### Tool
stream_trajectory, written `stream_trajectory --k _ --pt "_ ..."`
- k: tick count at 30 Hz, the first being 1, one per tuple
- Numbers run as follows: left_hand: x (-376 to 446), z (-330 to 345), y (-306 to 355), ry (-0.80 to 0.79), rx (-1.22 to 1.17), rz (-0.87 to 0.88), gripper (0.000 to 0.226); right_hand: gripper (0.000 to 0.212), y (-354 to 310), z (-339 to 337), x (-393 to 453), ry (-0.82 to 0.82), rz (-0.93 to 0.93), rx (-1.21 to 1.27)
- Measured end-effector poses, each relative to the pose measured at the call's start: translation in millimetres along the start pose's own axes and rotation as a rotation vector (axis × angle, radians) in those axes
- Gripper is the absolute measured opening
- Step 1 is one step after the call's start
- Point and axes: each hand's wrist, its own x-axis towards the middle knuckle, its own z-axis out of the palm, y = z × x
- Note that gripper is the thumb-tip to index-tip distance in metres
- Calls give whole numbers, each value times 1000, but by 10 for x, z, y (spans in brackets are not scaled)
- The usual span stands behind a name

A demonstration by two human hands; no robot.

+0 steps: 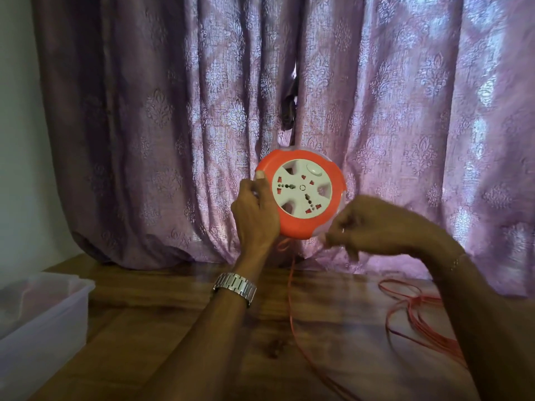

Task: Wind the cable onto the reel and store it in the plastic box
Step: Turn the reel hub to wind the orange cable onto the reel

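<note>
Wooden table (179, 337) (box (43, 319), cable (411, 311))

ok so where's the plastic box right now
In the head view, the plastic box sits at the far left edge of the wooden table, left of the left hand holding the reel.

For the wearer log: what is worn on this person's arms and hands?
Both forearms are bare, no sleeves in view. The left wrist carries a silver metal link watch band. The right hand has a thin ring on one finger, and a slim bracelet sits at the right wrist, blurred.

single head-worn wide-angle view, facing forward and down, close over table (179, 337), toward curtain (144, 111)
</note>
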Motion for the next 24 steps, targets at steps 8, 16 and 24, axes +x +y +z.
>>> stream_trajectory --k 8,16,24 --pt "23 -34 77 39 -36 -61 43 17 135 553 204 -215 -42 519" --pt "45 -64 69 63 -11 -47 46 16 142 445 202 -136 -115 597" --pt "39 -65 55 58 -13 -36 47 12 -3 219 116 -149 -259 469"
